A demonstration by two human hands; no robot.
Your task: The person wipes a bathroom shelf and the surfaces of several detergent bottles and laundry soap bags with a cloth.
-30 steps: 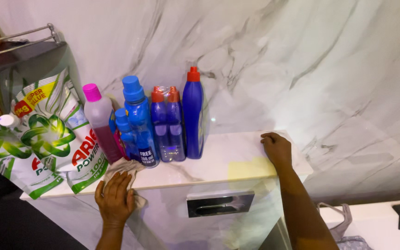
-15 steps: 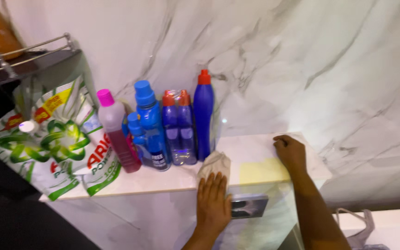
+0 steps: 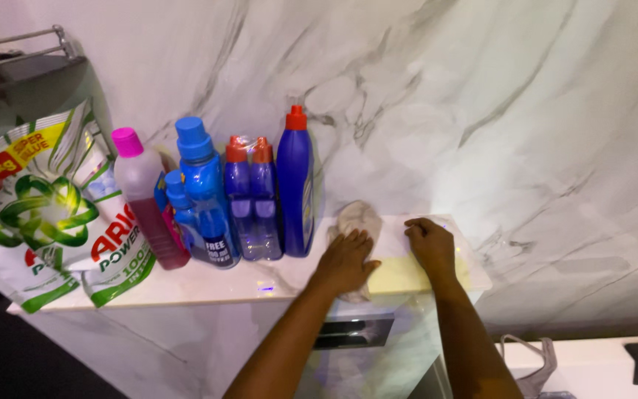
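Observation:
My left hand (image 3: 346, 260) presses a crumpled beige cloth (image 3: 357, 219) flat on a white marble ledge (image 3: 208, 284), just right of the tall dark blue bottle (image 3: 295, 193). My right hand (image 3: 430, 244) rests palm down on the ledge close beside it, near the ledge's right end, holding nothing. A pale yellow patch (image 3: 400, 273) lies on the ledge between and in front of the two hands.
Several cleaning bottles stand in a row against the marble wall: a pink-capped one (image 3: 142, 203), a blue one (image 3: 204, 196), twin red-capped ones (image 3: 251, 199). Green and white detergent bags (image 3: 38, 214) lean at the left. A dark flush plate (image 3: 352, 332) sits below the ledge.
My left hand has slid the cloth to the right along the ledge, from its left front edge to a spot beside my right hand. The right hand has stayed put.

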